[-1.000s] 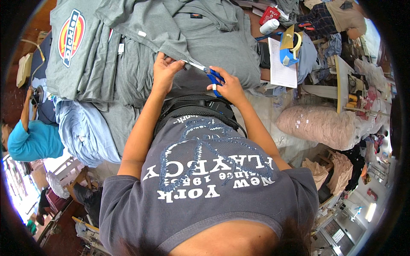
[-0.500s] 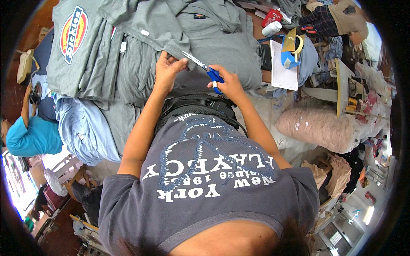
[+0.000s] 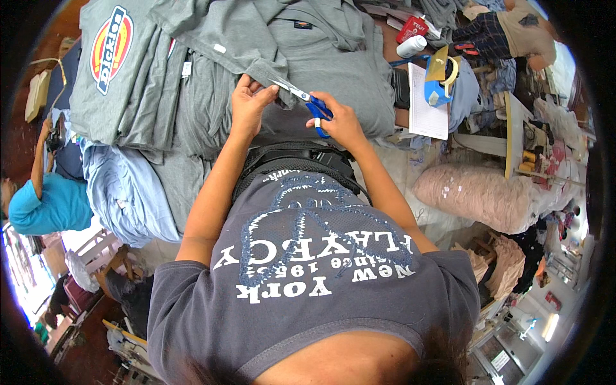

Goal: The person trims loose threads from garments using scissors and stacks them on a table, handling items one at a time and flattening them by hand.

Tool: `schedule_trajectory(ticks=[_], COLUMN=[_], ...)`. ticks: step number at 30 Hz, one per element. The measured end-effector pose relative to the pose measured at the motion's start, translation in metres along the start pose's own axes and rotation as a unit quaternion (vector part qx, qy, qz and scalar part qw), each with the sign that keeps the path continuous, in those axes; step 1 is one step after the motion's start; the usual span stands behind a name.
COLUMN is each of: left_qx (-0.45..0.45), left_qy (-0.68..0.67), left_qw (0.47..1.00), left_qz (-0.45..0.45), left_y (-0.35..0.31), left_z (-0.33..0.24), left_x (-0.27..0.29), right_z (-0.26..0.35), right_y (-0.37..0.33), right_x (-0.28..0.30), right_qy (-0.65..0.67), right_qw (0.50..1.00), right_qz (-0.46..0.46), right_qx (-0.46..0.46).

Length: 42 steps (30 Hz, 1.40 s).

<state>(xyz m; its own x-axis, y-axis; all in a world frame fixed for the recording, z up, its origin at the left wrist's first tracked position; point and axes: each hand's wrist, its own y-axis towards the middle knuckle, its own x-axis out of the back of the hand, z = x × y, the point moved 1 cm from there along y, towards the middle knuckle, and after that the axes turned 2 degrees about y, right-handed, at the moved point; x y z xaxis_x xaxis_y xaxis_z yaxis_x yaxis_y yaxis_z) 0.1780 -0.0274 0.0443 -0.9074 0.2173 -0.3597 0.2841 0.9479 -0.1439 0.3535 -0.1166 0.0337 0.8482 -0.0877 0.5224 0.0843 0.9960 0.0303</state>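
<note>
A grey T-shirt (image 3: 231,48) lies spread over a stack of grey shirts, and its near edge is lifted toward me. My left hand (image 3: 250,102) pinches that edge between thumb and fingers. In my right hand (image 3: 335,119) are scissors (image 3: 310,102) with blue handles, their blades parted and pointing up-left at the cloth by my left fingertips. Whether the blades touch a thread or the fabric is too small to tell. A folded grey shirt (image 3: 144,96) with a colourful oval print lies at the left of the stack.
Right of the shirts are a white paper pad (image 3: 427,112), a blue tape dispenser (image 3: 437,90), a white bottle (image 3: 410,46) and a black case (image 3: 400,88). Light blue cloth (image 3: 125,192) hangs at the left, near a co-worker in a blue shirt (image 3: 51,205). Another person (image 3: 507,32) stands far right.
The scissors have opened, their blades now parted. Both hands have shifted only slightly, and the left still pinches the shirt edge. The co-worker at the left moved an arm a little.
</note>
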Motion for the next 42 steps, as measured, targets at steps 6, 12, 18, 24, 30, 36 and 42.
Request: schedule_trajectory(ticks=[6, 12, 18, 24, 30, 36, 42], left_qx=[0.005, -0.008, 0.002, 0.003, 0.005, 0.001, 0.011], left_qy=[-0.049, -0.021, -0.04, -0.066, -0.061, -0.054, -0.078], left_qw=[0.998, 0.999, 0.998, 0.997, 0.997, 0.997, 0.995], left_qz=[-0.03, -0.025, -0.049, -0.049, -0.049, -0.048, -0.058], left_y=[0.004, 0.002, 0.003, 0.005, 0.004, 0.003, 0.012], left_z=[0.004, 0.003, 0.001, 0.007, 0.005, 0.004, 0.007], left_x=[0.009, 0.006, 0.007, 0.012, 0.01, 0.008, 0.018], right_z=[-0.006, 0.012, 0.002, 0.0, 0.014, 0.005, -0.004], right_y=[-0.005, 0.007, 0.008, 0.007, 0.019, 0.018, 0.011], right_x=[0.0, 0.0, -0.002, -0.006, -0.007, -0.009, -0.008], right_qy=[0.009, -0.042, -0.006, -0.038, -0.054, -0.037, -0.045], right_qw=[0.997, 0.998, 1.0, 0.999, 0.998, 0.999, 0.999], right_qz=[0.037, 0.025, 0.024, 0.016, 0.012, -0.007, 0.009], right_qx=[-0.065, -0.035, -0.006, -0.021, 0.012, 0.039, -0.007])
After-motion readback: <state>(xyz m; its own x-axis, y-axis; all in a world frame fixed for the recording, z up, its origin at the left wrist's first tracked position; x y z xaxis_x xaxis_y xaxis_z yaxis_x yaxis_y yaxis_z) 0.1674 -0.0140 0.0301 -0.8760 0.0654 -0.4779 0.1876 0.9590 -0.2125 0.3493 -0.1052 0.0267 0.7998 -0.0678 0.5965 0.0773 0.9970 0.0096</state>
